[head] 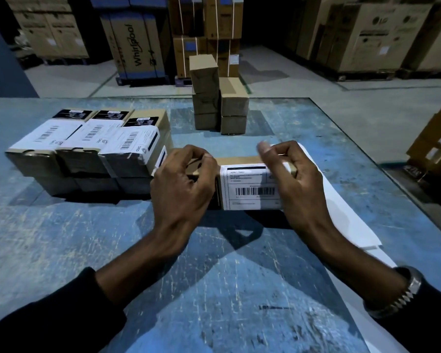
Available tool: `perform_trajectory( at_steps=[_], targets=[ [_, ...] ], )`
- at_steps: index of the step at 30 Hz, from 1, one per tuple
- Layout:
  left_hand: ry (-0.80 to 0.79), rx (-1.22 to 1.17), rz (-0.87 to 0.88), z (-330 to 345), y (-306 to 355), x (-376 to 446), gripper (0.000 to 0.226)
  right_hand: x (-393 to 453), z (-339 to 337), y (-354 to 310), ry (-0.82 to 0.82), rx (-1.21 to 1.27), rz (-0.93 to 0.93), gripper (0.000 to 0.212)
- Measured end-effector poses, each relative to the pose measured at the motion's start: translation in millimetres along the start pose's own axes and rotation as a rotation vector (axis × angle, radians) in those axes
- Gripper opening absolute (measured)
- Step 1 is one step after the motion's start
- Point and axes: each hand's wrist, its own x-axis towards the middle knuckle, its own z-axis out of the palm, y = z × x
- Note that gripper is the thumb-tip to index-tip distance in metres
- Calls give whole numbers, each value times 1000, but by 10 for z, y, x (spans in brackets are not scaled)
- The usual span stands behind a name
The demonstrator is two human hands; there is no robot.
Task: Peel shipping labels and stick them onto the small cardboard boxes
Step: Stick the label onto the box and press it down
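- Left hand (pixel 181 184) and right hand (pixel 298 184): fingers curled, grasping one labelled box (pixel 247 189).
- Labelled stack (pixel 87 146): three boxes on top.
- Plain boxes (pixel 219 98): two columns on worktop (pixel 61 238).

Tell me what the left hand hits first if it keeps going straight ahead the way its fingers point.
The left hand already grips the left end of the small box with the label. Pushed on forward, it would probably meet the stack of plain boxes at the far edge of the table. Depth is hard to judge.
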Motion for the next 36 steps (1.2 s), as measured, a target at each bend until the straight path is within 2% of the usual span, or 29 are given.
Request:
perform_trajectory(
  at_steps=[4, 6, 9, 12, 13, 16, 20, 21, 23, 26, 29, 32, 34, 36],
  targets=[
    [-5, -30, 25, -7, 105, -78, 40, 69, -23, 75, 85, -76, -56, 25],
    [-12, -21, 75, -22, 158, -116, 51, 101, -46, 105, 127, -61, -54, 29],
    [12, -66, 90, -40, 189, -95, 60, 97, -41, 83, 115, -6, 106, 38],
    [28, -156, -20, -80, 151, -30, 64, 72, -53, -55, -91, 296, 373, 43],
    [42, -172, -53, -109, 126, -2, 66, 72, -77, -98, -178, 324, 379, 45],
    [123, -205, -74, -208, 99, 82, 66, 72, -124, -111, -406, 206, 200, 38],
    [170, -178, 64, -241, 188, 88, 32, 16, -147, -42, -654, 253, 286, 51],
    [172, -164, 105, -243, 200, 74, 24, 4, -144, -37, -686, 273, 306, 54],
    [150, -162, 138, -231, 207, 55, 21, 3, -133, -54, -651, 295, 314, 54],
    [19, -219, 82, -175, 237, -33, 45, 21, -79, -50, -483, 330, 317, 50],
    [-117, -173, 40, -96, 292, -159, 64, 16, -35, -9, -424, 353, 321, 65],
    [-240, -40, 3, -61, 267, -189, 91, -32, -3, 76, -489, 329, 327, 64],
    [-286, 10, -54, -68, 219, -161, 112, -50, 27, 104, -558, 222, 304, 69],
    [-308, 24, -72, -71, 166, -139, 114, -36, 49, 146, -615, 145, 277, 79]
  ],
)
